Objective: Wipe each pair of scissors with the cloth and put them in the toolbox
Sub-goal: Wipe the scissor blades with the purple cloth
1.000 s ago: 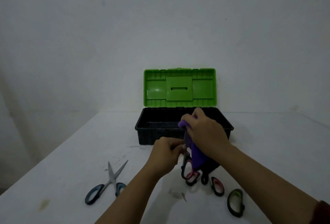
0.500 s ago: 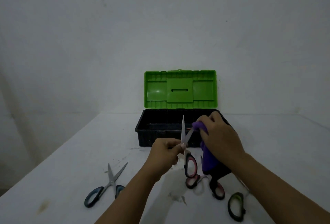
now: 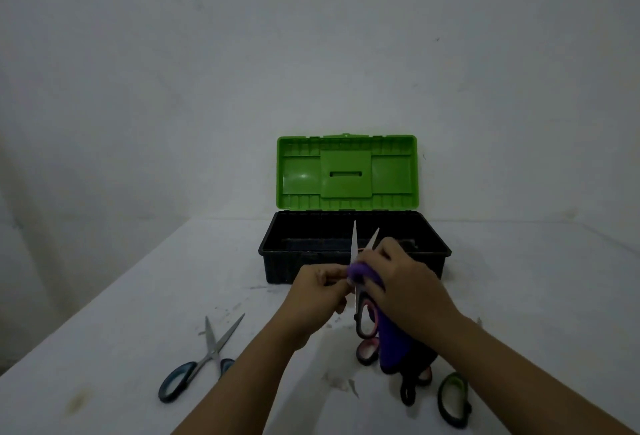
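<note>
My left hand (image 3: 320, 291) holds pink-and-black scissors (image 3: 363, 318) upright in front of the toolbox, blades spread open and pointing up. My right hand (image 3: 405, 284) grips a purple cloth (image 3: 391, 341) pressed around the blades near the pivot; the cloth hangs down over the table. The black toolbox (image 3: 273, 247) stands open behind, its green lid (image 3: 346, 171) raised. Blue-handled scissors (image 3: 204, 358) lie open on the table to the left. Pink-handled scissors (image 3: 367, 351) and green-handled scissors (image 3: 453, 398) lie on the right, partly hidden by the cloth and my arm.
The white table (image 3: 121, 330) reaches to a plain wall (image 3: 311, 53) behind the toolbox. Its left edge runs diagonally at the far left. Dark smudges mark the surface near the scissors.
My right hand with the cloth slid down the blades from the tips toward the pivot. The blade tips, covered a second ago, now stand bare above my hands.
</note>
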